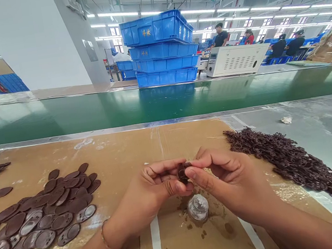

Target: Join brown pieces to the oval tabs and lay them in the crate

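Note:
Both hands meet over the near middle of the worktable, pinching one small dark brown piece. It looks curved or folded, and the fingers cover much of it. My left hand grips its left side between thumb and fingers. At its right edge, the thumb and forefinger of my right hand press together. Just below the fingers stands a small whitish, crusted pot. Left of my left hand lies a spread heap of flat brown oval pieces, some shiny. Beyond my right hand is a long pile of dark brown knotted strips.
Brown board covers the table, with wet spots around the pot. Behind it runs a green belt. Stacked blue crates and a white metal box stand on the far side. Several people work in the background.

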Tool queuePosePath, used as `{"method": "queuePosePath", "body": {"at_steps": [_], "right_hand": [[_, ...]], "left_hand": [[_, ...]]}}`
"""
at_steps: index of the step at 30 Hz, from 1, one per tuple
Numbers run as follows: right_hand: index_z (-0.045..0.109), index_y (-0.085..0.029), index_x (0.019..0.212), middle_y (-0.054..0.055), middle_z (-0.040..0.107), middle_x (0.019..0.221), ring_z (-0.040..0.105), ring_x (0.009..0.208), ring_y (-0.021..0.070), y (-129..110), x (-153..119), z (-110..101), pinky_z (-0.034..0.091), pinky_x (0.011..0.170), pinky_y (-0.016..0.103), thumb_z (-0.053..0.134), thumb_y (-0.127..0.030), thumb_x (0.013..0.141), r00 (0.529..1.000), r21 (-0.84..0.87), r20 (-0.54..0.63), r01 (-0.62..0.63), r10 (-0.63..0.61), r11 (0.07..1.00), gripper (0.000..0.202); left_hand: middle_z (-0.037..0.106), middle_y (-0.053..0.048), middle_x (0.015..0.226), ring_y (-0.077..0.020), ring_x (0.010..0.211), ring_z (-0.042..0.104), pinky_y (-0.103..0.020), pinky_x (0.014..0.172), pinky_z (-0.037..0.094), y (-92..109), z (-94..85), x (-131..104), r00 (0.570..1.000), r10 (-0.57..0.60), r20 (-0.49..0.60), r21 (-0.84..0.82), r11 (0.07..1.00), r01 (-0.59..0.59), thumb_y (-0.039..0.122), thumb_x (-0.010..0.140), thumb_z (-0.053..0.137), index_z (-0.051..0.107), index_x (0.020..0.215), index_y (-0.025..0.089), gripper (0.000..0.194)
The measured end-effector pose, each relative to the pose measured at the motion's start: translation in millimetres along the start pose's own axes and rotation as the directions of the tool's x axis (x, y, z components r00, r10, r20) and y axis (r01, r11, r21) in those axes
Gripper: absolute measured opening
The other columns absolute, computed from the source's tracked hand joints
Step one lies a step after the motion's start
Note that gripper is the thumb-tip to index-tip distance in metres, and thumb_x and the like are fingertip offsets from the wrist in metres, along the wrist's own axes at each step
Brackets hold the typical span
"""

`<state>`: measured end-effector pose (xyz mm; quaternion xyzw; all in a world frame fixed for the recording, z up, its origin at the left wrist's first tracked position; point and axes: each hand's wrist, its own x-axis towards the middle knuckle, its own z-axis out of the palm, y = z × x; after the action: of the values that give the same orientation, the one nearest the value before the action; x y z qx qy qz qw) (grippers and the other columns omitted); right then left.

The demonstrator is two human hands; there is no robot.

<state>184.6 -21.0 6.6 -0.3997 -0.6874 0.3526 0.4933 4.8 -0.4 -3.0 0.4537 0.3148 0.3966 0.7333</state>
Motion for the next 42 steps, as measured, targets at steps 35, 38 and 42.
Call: {"method": "queuePosePath", "body": {"at_steps": [35,38,42], "right_hand": [[0.056,-0.02,0.072,0.001,0.069,0.07,0.066,0.066,0.0141,-3,-5,13,0.047,0.056,0.025,0.068,-0.03,0.086,0.974,0.471,0.16,-0.216,0.159,0.855,0.021],[0.057,-0.02,0.073,0.001,0.069,0.07,0.066,0.066,0.014,-2,-5,13,0.048,0.056,0.025,0.069,-0.03,0.086,0.975,0.48,0.155,-0.214,0.157,0.851,0.02],[0.056,-0.02,0.073,0.001,0.069,0.069,0.066,0.066,0.0144,-2,-5,13,0.05,0.059,0.027,0.068,-0.03,0.087,0.976,0.463,0.156,-0.209,0.153,0.861,0.021]], "left_hand": [[0.059,0.003,0.039,-0.0056,0.041,0.053,-0.011,0.046,0.042,-4,11.8,4,0.982,0.073,-0.173,-0.037,0.996,-0.081,-0.001,0.058,0.071,0.071,0.062,0.014,0.015],[0.059,0.003,0.039,-0.006,0.041,0.053,-0.012,0.046,0.042,-5,11.0,6,0.982,0.06,-0.178,-0.044,0.997,-0.068,-0.001,0.057,0.071,0.07,0.061,0.015,0.016],[0.06,0.003,0.04,-0.0066,0.04,0.052,-0.014,0.045,0.041,-5,10.9,7,0.985,0.053,-0.165,-0.042,0.997,-0.061,0.002,0.056,0.073,0.069,0.06,0.015,0.015]]}}
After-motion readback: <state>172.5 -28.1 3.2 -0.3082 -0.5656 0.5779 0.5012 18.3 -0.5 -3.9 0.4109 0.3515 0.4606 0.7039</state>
